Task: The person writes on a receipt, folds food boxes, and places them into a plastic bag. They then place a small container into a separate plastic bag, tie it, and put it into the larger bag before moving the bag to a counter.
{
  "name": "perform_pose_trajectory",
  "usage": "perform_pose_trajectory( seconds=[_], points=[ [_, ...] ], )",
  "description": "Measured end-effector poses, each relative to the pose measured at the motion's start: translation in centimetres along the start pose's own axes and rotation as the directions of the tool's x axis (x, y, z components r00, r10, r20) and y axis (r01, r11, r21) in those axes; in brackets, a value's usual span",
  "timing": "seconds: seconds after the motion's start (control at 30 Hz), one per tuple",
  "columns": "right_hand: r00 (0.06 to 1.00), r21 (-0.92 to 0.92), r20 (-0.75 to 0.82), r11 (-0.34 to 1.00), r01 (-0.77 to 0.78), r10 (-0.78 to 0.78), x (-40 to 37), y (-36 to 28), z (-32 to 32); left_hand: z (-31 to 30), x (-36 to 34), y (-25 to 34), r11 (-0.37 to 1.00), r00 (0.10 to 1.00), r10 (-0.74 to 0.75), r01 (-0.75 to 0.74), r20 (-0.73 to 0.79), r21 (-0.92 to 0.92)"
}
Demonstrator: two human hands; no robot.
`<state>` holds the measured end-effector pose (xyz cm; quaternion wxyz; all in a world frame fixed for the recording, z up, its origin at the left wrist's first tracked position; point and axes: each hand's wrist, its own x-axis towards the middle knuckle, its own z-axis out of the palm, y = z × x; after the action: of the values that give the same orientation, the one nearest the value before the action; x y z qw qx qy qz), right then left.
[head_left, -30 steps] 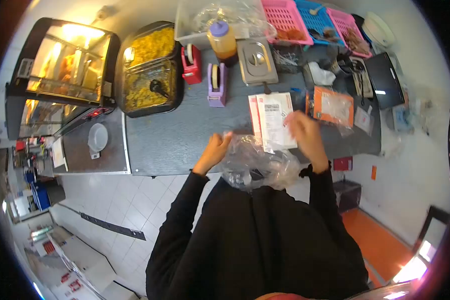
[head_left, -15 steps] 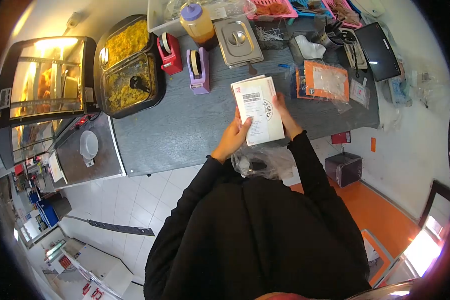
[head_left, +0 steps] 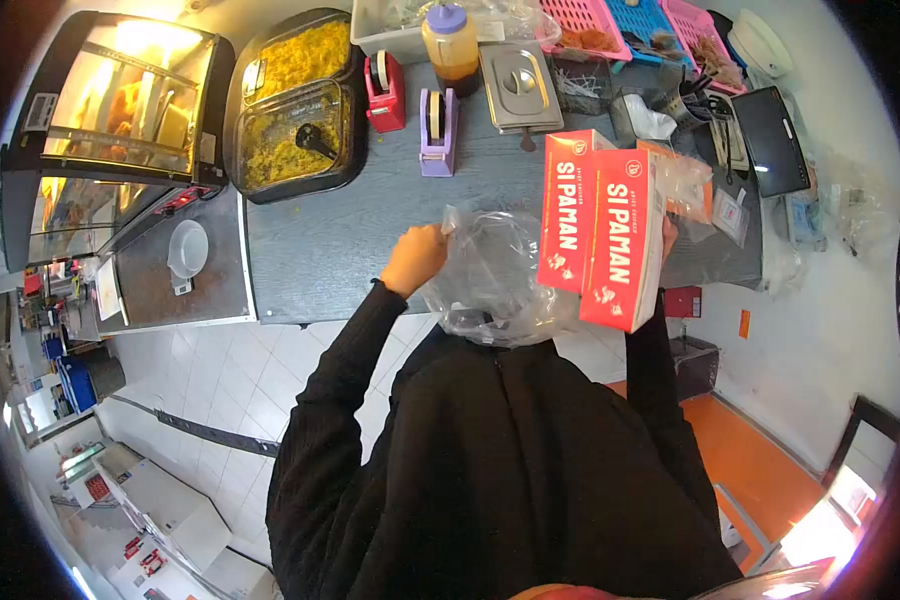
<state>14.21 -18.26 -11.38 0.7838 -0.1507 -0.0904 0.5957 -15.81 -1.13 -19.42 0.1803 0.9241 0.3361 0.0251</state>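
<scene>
My left hand (head_left: 417, 260) is closed on the edge of a clear plastic bag (head_left: 490, 265), which hangs open over the table's front edge. Two red and white food boxes (head_left: 615, 240) printed "SI PAMAN" are held up to the right of the bag, overlapping each other with their red faces toward me. Of my right hand (head_left: 669, 237), only a little shows at the far right side of the boxes it grips; the rest is hidden behind them. The left box overlaps the bag's right side in this view.
On the dark table (head_left: 340, 255) stand a purple tape dispenser (head_left: 437, 145), a red one (head_left: 385, 105), a sauce bottle (head_left: 452, 50) and a lidded steel pan (head_left: 522, 85). Trays of yellow food (head_left: 295, 55) and a lit display case (head_left: 120, 110) are left; a tablet (head_left: 773, 140) is right.
My left hand has let go of the boxes and taken the bag, which is now raised. The boxes have moved right in my right hand and turned from white side to red side.
</scene>
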Motion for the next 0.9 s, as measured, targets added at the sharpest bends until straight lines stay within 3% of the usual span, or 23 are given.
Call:
perform_pose_trajectory(
  seconds=[0.1,0.13,0.17,0.23,0.37,0.4,0.43,0.47,0.5,0.57,0.6,0.63,0.67,0.73,0.77,0.83,0.87,0.9],
  points=[
    [0.996,-0.050,-0.032,0.996,-0.080,0.078,-0.6,4.0,-5.9,1.2,1.1,0.9,0.845,0.976,0.004,0.112,0.216,-0.523],
    [0.994,-0.066,-0.045,0.992,-0.105,0.103,-0.9,5.5,-8.2,-2.4,1.1,3.7,0.336,0.851,-0.137,0.522,0.507,-0.784],
    [0.986,-0.135,-0.094,0.980,-0.147,0.135,-1.0,6.5,-7.4,-2.8,1.1,3.4,0.100,0.807,-0.047,0.590,0.589,-0.801],
    [0.952,-0.234,-0.182,0.930,-0.285,0.246,-1.3,8.2,-5.7,-3.9,0.9,2.0,-0.356,0.728,0.182,0.675,0.661,-0.646],
    [0.756,-0.189,-0.188,0.732,-0.655,0.628,-1.7,9.4,-6.4,-4.8,1.2,-2.6,-0.618,0.732,0.123,0.585,0.670,-0.526],
    [0.701,-0.193,-0.190,0.674,-0.713,0.687,-2.1,9.8,-6.5,-3.6,1.8,-3.0,-0.577,0.801,0.078,0.522,0.594,-0.628],
    [0.643,-0.197,-0.198,0.613,-0.765,0.740,-2.2,10.2,-6.4,-2.6,2.9,-2.7,-0.524,0.810,0.027,0.510,0.586,-0.682],
    [0.629,-0.189,-0.207,0.600,-0.777,0.749,-2.0,10.8,-6.0,-3.0,3.7,-1.0,-0.134,0.869,-0.003,0.489,0.494,-0.862],
    [0.616,-0.181,-0.221,0.589,-0.788,0.756,-1.9,11.4,-5.3,-4.0,4.5,1.2,0.279,0.918,0.016,0.377,0.397,-0.883],
    [0.644,-0.160,-0.201,0.623,-0.765,0.738,-1.5,11.9,-4.0,-5.1,6.2,5.3,0.398,0.871,0.017,0.444,0.491,-0.802],
    [0.682,-0.146,-0.165,0.667,-0.731,0.712,-1.4,12.0,-3.5,-5.8,6.0,6.8,0.662,0.955,0.018,0.210,0.296,-0.719],
    [0.719,-0.128,-0.127,0.707,-0.695,0.683,-1.3,12.1,-3.0,-6.4,4.9,8.5,0.855,0.992,0.083,-0.020,0.097,-0.519],
    [0.744,-0.122,-0.101,0.734,-0.668,0.661,-1.1,12.1,-2.8,-7.4,3.6,10.0,0.950,0.977,0.199,-0.212,-0.079,-0.230],
    [0.780,-0.125,-0.087,0.770,-0.626,0.620,-1.0,11.6,-2.7,-12.3,0.6,13.7,0.995,0.994,0.009,-0.020,0.111,0.099],
    [0.795,-0.146,-0.095,0.782,-0.607,0.599,-1.2,11.3,-2.8,-9.0,-0.8,13.8,0.881,0.984,0.141,-0.174,-0.107,-0.439],
    [0.827,-0.238,-0.163,0.792,-0.563,0.539,-2.1,9.8,-2.9,-8.6,-1.5,16.3,0.669,0.895,0.399,-0.434,-0.201,-0.604],
    [0.849,-0.306,-0.209,0.792,-0.528,0.485,-2.9,8.9,-2.8,-9.3,-1.5,18.2,0.761,0.811,0.584,-0.535,0.030,-0.367],
    [0.867,-0.360,-0.255,0.791,-0.496,0.428,-3.6,8.4,-2.7,-10.9,-2.1,19.5,0.757,0.727,0.618,-0.446,0.301,-0.478]
  ],
)
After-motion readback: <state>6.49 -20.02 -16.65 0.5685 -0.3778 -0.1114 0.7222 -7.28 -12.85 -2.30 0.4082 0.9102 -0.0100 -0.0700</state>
